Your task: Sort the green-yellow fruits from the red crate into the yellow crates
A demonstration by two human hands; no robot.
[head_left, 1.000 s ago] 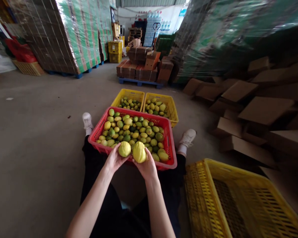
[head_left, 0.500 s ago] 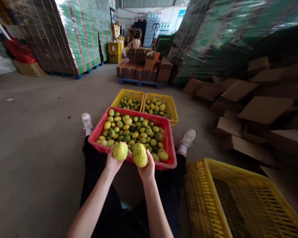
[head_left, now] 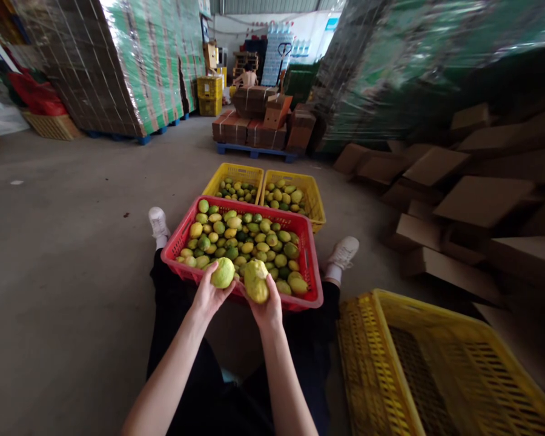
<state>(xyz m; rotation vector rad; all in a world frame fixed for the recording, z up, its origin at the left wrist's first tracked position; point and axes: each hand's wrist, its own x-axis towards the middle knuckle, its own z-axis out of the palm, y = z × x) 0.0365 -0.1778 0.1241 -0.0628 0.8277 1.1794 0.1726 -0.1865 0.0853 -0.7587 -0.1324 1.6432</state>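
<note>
My left hand (head_left: 209, 295) is closed around a yellow-green lemon (head_left: 223, 273), thumb along its left side. In my right hand (head_left: 269, 307) sits a larger, longer lemon (head_left: 256, 283) with a pale patch near its top. Both hands are just above the near rim of a red plastic crate (head_left: 315, 266), which stands between my legs. Many yellow and green lemons (head_left: 247, 247) fill that crate, partly hidden by the two I hold.
Beyond the red crate stand two yellow crates (head_left: 320, 209) holding more lemons. A yellow crate (head_left: 376, 339) is by my right leg. Flattened cardboard boxes (head_left: 481, 200) are heaped at right. Farther off, bundled cartons rest on a blue pallet (head_left: 254, 151); a person (head_left: 247, 77) is behind them.
Both lemons have been turned in my hands; the right one now shows a pale patch at its top. The left lemon has shifted slightly right and up.
</note>
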